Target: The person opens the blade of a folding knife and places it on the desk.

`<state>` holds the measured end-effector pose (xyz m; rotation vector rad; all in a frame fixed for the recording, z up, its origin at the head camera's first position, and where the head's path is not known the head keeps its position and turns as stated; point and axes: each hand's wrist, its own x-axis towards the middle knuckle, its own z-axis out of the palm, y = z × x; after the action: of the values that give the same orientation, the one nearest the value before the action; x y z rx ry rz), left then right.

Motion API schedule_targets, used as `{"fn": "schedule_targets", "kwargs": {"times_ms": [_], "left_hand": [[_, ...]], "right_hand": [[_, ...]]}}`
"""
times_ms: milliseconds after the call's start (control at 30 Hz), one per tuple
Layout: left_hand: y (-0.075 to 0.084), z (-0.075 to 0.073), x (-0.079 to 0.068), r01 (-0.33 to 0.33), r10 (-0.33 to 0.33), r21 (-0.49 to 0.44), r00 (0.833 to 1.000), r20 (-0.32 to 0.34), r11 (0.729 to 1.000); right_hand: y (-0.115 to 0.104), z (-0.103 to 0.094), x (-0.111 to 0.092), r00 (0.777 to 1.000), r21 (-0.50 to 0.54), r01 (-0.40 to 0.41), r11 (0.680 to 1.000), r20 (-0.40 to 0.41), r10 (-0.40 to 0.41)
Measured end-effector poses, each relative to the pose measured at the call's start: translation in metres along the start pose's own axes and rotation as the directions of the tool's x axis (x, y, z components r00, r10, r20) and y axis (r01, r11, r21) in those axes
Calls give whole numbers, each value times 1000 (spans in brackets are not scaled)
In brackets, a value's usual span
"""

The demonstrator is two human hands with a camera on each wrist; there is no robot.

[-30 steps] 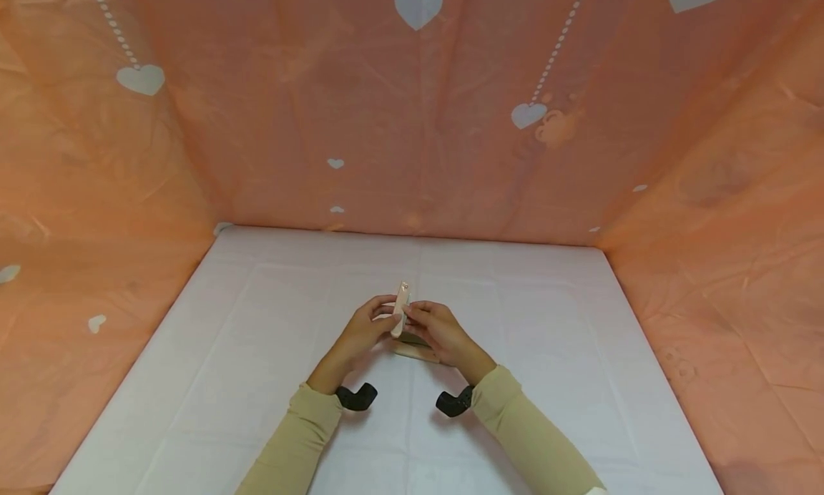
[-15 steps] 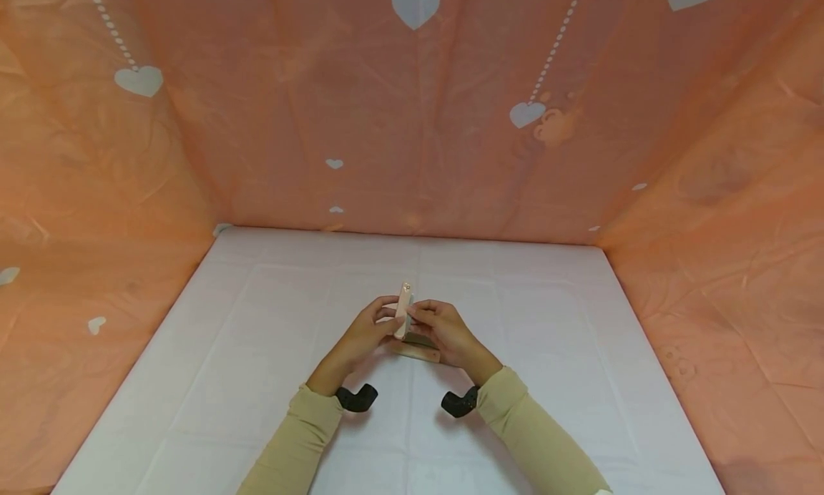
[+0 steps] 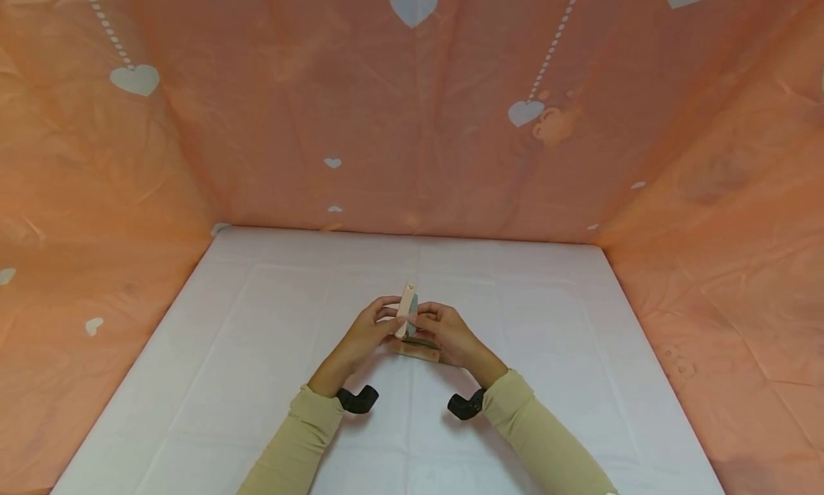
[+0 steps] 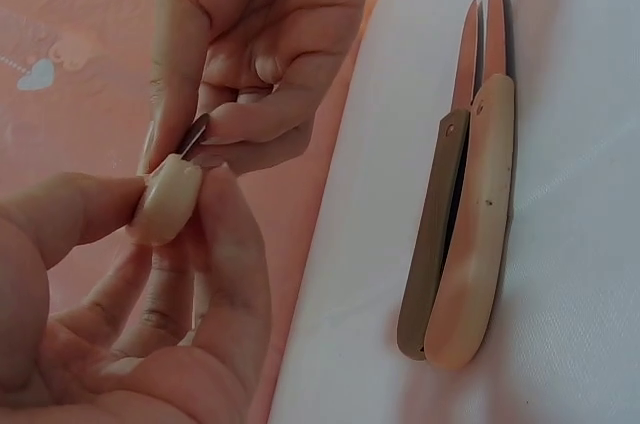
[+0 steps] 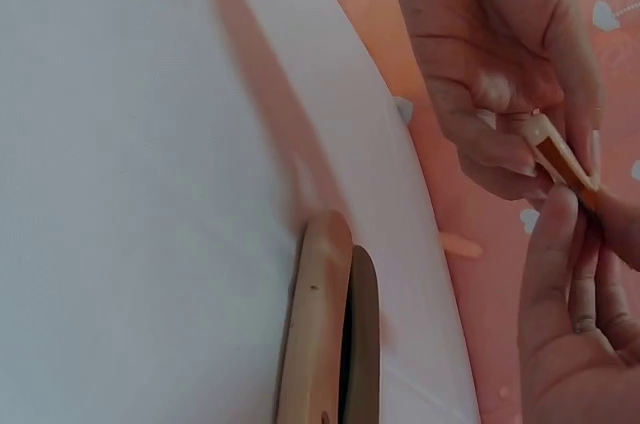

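My left hand (image 3: 368,332) grips the cream handle (image 3: 405,310) of a folding knife above the table. My right hand (image 3: 453,337) pinches its blade (image 3: 414,312), which stands partly out of the handle. In the left wrist view the handle (image 4: 168,202) appears end-on, with a strip of dark blade (image 4: 195,134) between the right fingers. The right wrist view shows the handle's slot side (image 5: 565,166) between both hands. Below lie two more folding knives, blades out: one olive-brown (image 4: 435,234), one beige (image 4: 480,224). Their handles touch side by side.
A white cloth (image 3: 290,423) covers the table. Orange sheets with white hearts (image 3: 412,123) enclose its back and sides. Black wrist-worn pieces (image 3: 357,399) jut inward below both hands.
More of the blade shows beside the cream handle; it has swung further out to the right. My right hand and forearm have shifted slightly right. The knives on the table stay put.
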<state>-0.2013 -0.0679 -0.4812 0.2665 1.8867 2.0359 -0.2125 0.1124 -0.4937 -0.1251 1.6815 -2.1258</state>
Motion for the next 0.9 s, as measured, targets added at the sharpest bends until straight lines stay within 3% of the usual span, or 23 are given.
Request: {"fn": "schedule_targets", "kwargs": {"times_ms": [167, 367, 567, 733, 900], "left_hand": [[11, 5, -5, -4, 4, 7, 999, 35, 1000], [12, 8, -5, -17, 16, 18, 999, 41, 1000], [11, 6, -4, -33, 33, 28, 999, 24, 999], [0, -1, 3, -57, 57, 35, 998, -1, 998], [7, -2, 0, -72, 71, 56, 997, 14, 996]], "right_hand": [[1, -3, 0, 1000, 1, -13, 1000, -5, 13], [1, -6, -2, 1000, -14, -3, 1000, 12, 3], [-2, -11, -2, 999, -138, 13, 990, -27, -17], [-11, -13, -7, 998, -217, 19, 976, -47, -30], [-14, -17, -8, 997, -268, 47, 962, -53, -63]]}}
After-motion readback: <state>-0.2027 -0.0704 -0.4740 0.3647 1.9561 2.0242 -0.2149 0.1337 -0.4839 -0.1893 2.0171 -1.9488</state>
